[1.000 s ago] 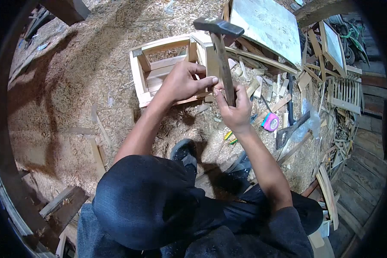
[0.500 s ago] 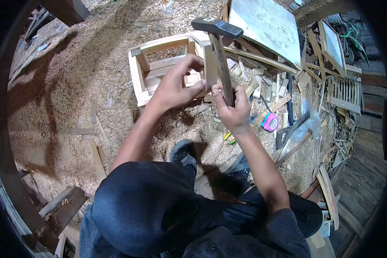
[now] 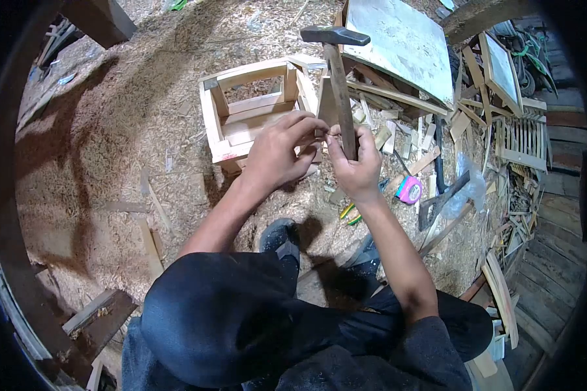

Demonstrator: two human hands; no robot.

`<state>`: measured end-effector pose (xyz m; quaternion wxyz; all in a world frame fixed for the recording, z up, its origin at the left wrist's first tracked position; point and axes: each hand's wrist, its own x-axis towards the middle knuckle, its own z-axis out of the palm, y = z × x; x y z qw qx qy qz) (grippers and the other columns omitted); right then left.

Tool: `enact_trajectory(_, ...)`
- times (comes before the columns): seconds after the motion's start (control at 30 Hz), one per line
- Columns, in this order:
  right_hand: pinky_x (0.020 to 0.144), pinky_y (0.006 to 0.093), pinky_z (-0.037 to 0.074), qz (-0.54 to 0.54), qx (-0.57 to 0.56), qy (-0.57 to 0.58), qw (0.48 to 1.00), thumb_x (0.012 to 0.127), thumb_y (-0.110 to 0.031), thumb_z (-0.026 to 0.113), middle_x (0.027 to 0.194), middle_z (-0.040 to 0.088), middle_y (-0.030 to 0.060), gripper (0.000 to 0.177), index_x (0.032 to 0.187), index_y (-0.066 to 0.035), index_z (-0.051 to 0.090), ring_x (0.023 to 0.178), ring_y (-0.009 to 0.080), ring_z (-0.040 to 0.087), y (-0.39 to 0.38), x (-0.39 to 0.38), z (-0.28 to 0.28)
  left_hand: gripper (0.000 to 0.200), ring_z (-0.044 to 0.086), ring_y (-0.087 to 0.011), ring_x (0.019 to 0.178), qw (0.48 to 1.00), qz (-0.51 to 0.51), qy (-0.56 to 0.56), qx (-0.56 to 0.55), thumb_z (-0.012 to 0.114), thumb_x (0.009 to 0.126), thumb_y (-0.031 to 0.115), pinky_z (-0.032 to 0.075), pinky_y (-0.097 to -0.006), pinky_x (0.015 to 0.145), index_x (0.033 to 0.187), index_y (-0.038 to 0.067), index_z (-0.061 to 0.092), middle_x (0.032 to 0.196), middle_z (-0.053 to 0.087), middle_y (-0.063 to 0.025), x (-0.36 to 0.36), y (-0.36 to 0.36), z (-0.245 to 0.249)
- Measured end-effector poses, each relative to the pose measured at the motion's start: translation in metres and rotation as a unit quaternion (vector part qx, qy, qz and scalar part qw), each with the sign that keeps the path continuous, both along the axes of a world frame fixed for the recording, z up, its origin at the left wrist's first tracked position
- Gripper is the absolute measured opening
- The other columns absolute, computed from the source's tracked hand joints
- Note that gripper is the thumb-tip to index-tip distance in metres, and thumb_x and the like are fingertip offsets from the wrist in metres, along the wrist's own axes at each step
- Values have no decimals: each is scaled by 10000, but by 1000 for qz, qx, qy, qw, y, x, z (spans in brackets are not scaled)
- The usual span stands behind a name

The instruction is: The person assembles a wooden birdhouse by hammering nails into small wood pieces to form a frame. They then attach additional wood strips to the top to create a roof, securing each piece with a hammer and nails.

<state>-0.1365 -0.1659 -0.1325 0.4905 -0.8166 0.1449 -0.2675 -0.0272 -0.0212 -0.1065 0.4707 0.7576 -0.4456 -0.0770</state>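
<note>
Gripping one hammer (image 3: 340, 88), head up: right hand (image 3: 359, 166) clamped round its handle. Left hand (image 3: 277, 153) at right's fingertips; can't tell if it pinches anything. Dark blunt head, worn wooden handle. One pale boxy wooden frame (image 3: 213, 120) beyond, lower corner blocked by left hand. One pink tape measure (image 3: 410, 189), curly shavings (image 3: 124, 189) around.

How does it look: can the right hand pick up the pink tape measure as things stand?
Probably not straight away: the right hand is closed around the hammer handle. Otherwise the way looks free; the tape measure lies close by, with nothing on top.
</note>
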Motion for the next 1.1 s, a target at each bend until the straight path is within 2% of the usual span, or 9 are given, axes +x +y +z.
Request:
enact_trajectory(0.1,622,259,519,-11,51,23,998,895,-86,720,841,713,44,232,1077,-26,589,709,82,660,-1,0,2,348,697,-267,1008,1000,18,-8,2,737,737,7,577,-368,862,1075,49,668,1103,677,-114,0,-6,-6)
enact_trajectory(0.2,668,259,517,-20,78,37,996,888,-88,730,860,710,35,241,1073,-24,588,748,77,650,-2,2,-2,323,709,-263,935,997,57,39,-21,768,749,37,583,-359,812,1059,43,678,1035,699,-115,-1,-7,-13)
enact_trajectory(0.37,730,271,513,-28,130,-14,991,883,-79,735,887,697,35,242,1065,-22,587,786,86,630,-1,8,-3,289,715,-250,845,997,72,-7,-14,789,750,48,573,-345,713,1022,46,695,962,716,-112,-2,-11,-9)
enact_trajectory(0.57,701,238,503,8,157,9,988,906,-84,721,903,689,13,222,1076,-27,589,786,57,618,-4,1,4,277,721,-252,845,996,88,4,-6,791,748,50,573,-342,718,1010,50,703,919,725,-112,-3,-11,-12)
enact_trajectory(0.8,679,217,489,2,153,-2,988,904,-86,727,891,682,-1,226,1076,-34,589,771,41,601,-5,-3,-2,265,725,-238,862,996,83,19,-10,785,756,48,580,-336,731,1008,48,704,935,729,-110,-4,-11,-12)
enact_trajectory(0.9,676,216,487,-3,150,4,989,898,-95,736,880,678,-10,236,1075,-39,590,768,38,599,-5,-2,0,241,719,-249,859,996,88,19,-2,774,752,38,573,-344,732,984,46,711,934,725,-117,-4,-13,-12)
enact_trajectory(0.97,670,219,488,0,125,21,992,891,-99,742,864,673,-19,247,1076,-42,589,759,36,596,-6,-1,1,155,674,-291,788,996,89,-4,-19,767,735,121,516,-394,724,874,75,713,829,702,-96,-3,-14,-17)
enact_trajectory(1.1,701,225,493,-3,127,36,991,887,-92,740,876,664,-16,244,1071,-41,589,784,45,601,-4,0,3,147,669,-294,799,995,95,-32,-21,767,727,134,512,-397,741,855,76,724,829,699,-98,-4,-12,-15)
